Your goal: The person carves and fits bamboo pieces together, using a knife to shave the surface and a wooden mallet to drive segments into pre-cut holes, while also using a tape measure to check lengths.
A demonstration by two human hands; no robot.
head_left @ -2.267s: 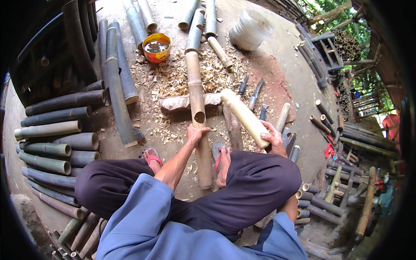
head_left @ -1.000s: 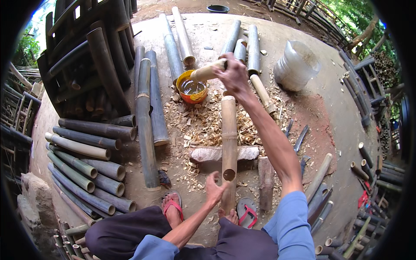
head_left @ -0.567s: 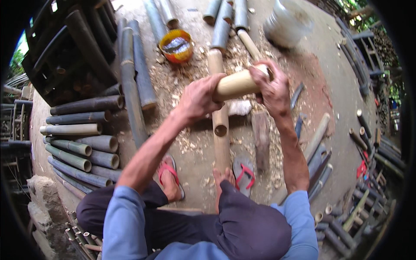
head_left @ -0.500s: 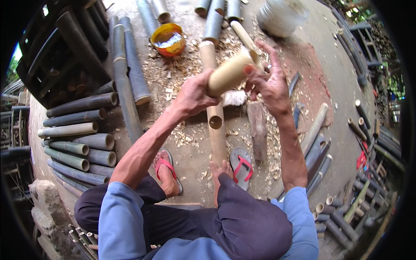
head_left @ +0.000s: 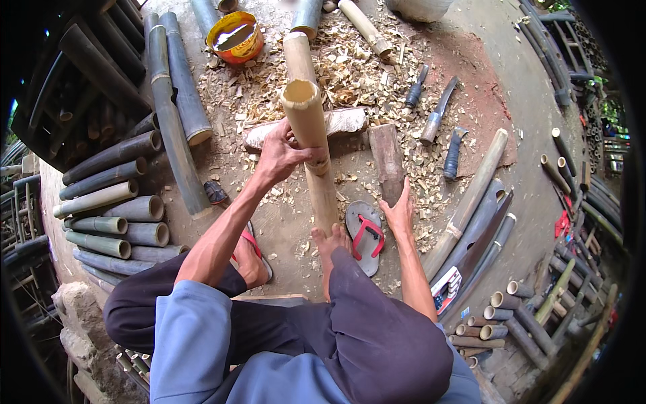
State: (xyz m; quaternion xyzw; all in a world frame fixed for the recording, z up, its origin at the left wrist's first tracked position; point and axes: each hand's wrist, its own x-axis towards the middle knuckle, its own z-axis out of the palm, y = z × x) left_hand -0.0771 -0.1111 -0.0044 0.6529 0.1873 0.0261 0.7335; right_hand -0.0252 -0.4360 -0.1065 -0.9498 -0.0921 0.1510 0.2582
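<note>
My left hand (head_left: 288, 153) is wrapped round the lower part of a short, pale bamboo tube (head_left: 306, 118), whose open, rough-cut end faces up. The tube stands on or just above a longer peeled bamboo pole (head_left: 321, 198); the contact is partly hidden by my fingers. My bare foot (head_left: 331, 244) presses on the pole's near end, and a whitish log (head_left: 348, 121) lies crosswise under it. To the right, my right hand (head_left: 400, 210) closes on the narrow near end of a wooden mallet (head_left: 386, 156) lying on the ground.
Wood chips (head_left: 350, 74) cover the ground ahead. Several bladed tools (head_left: 437, 114) lie at the right. An orange-yellow bowl (head_left: 237, 46) stands at the far left. Dark bamboo lengths (head_left: 111, 165) are stacked left, and more poles (head_left: 471, 209) lie right. A loose flip-flop (head_left: 367, 236) sits by my foot.
The bamboo tube has gone from tilted in front of me to upright over the pole. My right hand has left its rim and come down to the mallet.
</note>
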